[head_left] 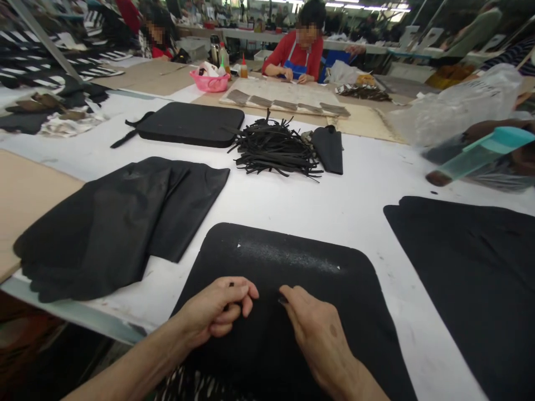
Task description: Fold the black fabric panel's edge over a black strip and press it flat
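A black sheet panel point(292, 284) with rounded corners lies in front of me, with a whitish smear and two small white triangles near its far edge. Over its left part is my left hand point(223, 309), fingers curled closed, a small dark bit showing between them. My right hand point(321, 328) hovers over or rests on the panel's middle; thumb and fingers are pinched together around a small dark piece at their tips. What either hand holds blends into the black panel, so its kind is hidden.
Beyond the panel lie a pile of black strips point(276, 147), a black padded slab point(192, 123) and a folded black piece point(329, 149). Black sheets lie left point(104, 223) and right point(472, 267). A teal-capped bottle point(472, 159) is at right. A person in red point(278, 53) works opposite.
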A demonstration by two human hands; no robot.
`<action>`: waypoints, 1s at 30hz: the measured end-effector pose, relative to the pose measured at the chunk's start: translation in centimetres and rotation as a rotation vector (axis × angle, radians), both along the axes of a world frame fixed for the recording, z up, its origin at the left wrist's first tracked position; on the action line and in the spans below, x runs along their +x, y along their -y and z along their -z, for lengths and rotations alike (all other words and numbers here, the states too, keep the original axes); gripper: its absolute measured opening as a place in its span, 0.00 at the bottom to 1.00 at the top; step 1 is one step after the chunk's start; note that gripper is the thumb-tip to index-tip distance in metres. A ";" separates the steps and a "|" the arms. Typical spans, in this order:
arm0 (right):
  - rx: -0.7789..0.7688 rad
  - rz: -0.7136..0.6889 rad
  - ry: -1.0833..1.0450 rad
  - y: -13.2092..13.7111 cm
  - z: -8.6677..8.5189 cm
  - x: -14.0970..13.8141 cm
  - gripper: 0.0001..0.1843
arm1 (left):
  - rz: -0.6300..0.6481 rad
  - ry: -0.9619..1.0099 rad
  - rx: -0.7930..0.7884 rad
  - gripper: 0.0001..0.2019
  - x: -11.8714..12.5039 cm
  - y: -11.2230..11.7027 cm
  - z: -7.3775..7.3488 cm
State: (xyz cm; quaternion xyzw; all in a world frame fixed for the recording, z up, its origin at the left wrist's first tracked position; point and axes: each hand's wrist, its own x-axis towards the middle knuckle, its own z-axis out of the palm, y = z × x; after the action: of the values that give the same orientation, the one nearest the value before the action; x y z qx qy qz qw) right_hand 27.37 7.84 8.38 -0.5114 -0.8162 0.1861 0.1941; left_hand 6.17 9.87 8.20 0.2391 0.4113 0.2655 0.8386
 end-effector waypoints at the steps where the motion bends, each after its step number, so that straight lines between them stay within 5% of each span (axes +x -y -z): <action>1: 0.088 -0.027 0.051 0.0 0.3 -0.3 0.16 | 0.058 -0.021 0.001 0.10 0.0 0.0 -0.1; 6: 0.319 -0.072 0.199 -0.1 0.9 -2.2 0.16 | 0.117 -0.085 0.011 0.15 1.5 0.0 -0.2; 11: 0.300 -0.068 0.260 0.0 0.8 -3.2 0.16 | 0.102 -0.104 0.022 0.13 2.1 -0.2 0.2; 13: 0.087 -0.025 0.156 0.0 0.4 -2.7 0.18 | 0.127 -0.166 0.056 0.11 1.5 -0.3 0.1; 18: -0.892 0.079 -0.228 -0.3 -1.7 1.6 0.12 | 0.441 -0.206 -0.002 0.07 -2.6 -1.0 -0.6; 21: -1.136 0.055 -0.388 -0.6 -1.9 4.5 0.07 | 0.451 -0.135 -0.113 0.08 -4.8 -1.8 -0.4; 24: -1.066 0.062 -0.366 -1.4 -1.1 6.5 0.11 | 0.374 -0.229 -0.069 0.10 -5.3 -2.4 0.2; 30: -0.676 0.238 -0.128 -3.4 0.5 10.4 0.15 | 0.184 -0.743 0.371 0.11 -3.5 -3.5 0.1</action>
State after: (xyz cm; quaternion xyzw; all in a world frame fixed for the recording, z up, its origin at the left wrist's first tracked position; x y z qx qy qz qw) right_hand 37.80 11.19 7.88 -0.6253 -0.6296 0.4532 0.0852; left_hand 2.66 13.40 8.11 0.5010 0.6079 0.1546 0.5963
